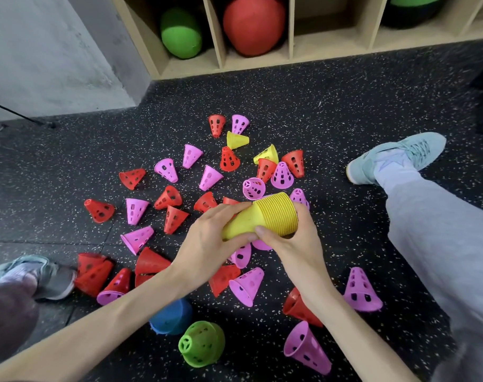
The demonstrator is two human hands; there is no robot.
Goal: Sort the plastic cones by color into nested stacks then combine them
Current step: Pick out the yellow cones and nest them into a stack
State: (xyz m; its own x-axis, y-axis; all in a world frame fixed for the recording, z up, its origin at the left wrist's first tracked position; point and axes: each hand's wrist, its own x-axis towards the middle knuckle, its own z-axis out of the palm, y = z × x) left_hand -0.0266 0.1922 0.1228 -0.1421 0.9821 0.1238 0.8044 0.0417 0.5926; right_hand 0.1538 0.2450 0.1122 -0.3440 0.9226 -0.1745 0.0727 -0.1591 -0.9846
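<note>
Both hands hold a nested stack of yellow cones lying sideways above the floor. My left hand grips its narrow tip end, my right hand curls round its wide ribbed end. Two loose yellow cones lie farther back. Several red cones and pink cones are scattered over the dark speckled floor. A green stack and a blue stack lie near me, under my left forearm.
My left shoe and right shoe flank the pile, with my grey trouser leg on the right. A wooden cubby shelf with green and red balls stands at the back. A grey wall is at left.
</note>
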